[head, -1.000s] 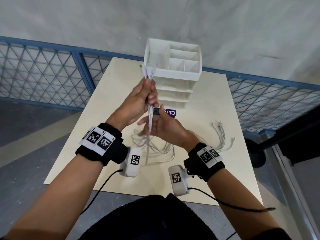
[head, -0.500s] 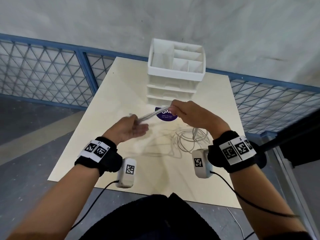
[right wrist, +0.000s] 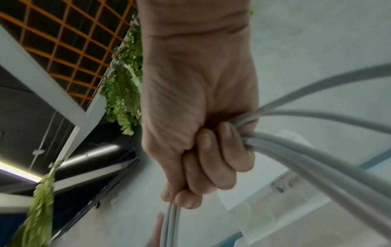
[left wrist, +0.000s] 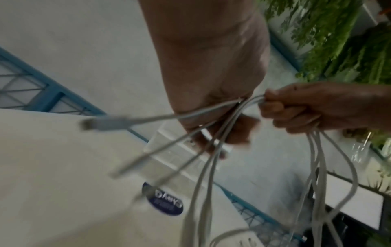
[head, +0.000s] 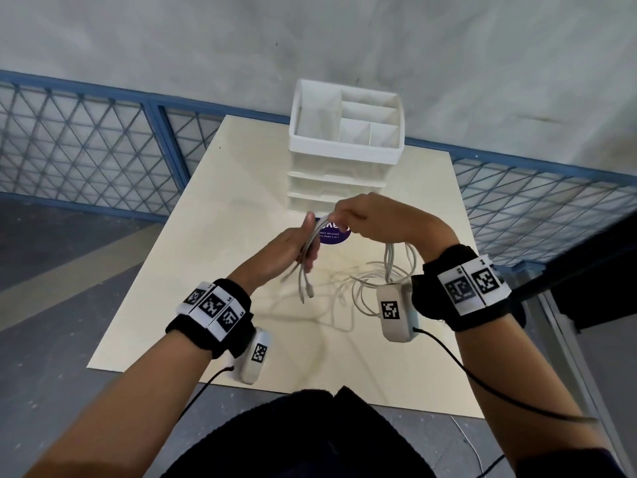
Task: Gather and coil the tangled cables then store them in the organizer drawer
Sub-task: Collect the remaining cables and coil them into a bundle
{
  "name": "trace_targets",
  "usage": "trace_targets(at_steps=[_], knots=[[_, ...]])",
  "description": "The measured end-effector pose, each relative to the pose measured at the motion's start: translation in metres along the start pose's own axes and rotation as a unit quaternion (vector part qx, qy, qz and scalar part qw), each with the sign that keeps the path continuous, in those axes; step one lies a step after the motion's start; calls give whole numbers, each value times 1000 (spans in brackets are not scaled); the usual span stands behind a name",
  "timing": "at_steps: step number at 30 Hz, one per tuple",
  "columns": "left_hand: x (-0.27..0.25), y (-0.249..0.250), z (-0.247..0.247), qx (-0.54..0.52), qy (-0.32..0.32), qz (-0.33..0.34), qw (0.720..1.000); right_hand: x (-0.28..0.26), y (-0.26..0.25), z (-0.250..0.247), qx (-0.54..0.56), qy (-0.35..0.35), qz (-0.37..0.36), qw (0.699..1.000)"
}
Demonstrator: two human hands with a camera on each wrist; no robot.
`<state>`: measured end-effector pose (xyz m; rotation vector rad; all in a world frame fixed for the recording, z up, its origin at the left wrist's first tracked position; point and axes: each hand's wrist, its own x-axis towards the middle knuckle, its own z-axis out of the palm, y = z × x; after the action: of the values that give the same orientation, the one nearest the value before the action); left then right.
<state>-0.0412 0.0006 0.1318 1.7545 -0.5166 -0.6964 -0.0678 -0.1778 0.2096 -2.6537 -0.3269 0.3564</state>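
Note:
A bundle of white cables (head: 312, 241) runs between my two hands above the table. My left hand (head: 307, 243) curls round the bundle, with the plug ends (head: 305, 291) dangling below it. In the left wrist view the cables (left wrist: 213, 133) cross the left hand (left wrist: 213, 127) and the blurred plug ends (left wrist: 101, 123) stick out. My right hand (head: 350, 219) grips the cables in a fist, and loose loops (head: 389, 260) hang from it down to the table. The right wrist view shows the fist (right wrist: 203, 155) closed on the grey-white cables (right wrist: 296, 160). The white organizer (head: 344, 155) stands behind, drawers closed.
Slack cable loops (head: 358, 291) lie on the cream table (head: 206, 270) below my right wrist. A purple round sticker (head: 332, 234) is on the table before the organizer. A blue mesh railing (head: 86, 143) runs behind the table, and the floor drops off on both sides.
The hands came down from in front of the organizer. The right hand pulled the bundle rightward, then the left hand closed round it and moved up close to the right hand.

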Motion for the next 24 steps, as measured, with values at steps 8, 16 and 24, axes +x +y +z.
trace_targets(at_steps=[8,16,24], knots=[[-3,2,-14,-138,-5,15,990,-6,40,-2,192,145,49,969],[13,7,-21,-178,125,55,975,9,48,79,287,239,94,923],[24,4,5,-142,150,36,978,16,2,91,268,137,57,952]])
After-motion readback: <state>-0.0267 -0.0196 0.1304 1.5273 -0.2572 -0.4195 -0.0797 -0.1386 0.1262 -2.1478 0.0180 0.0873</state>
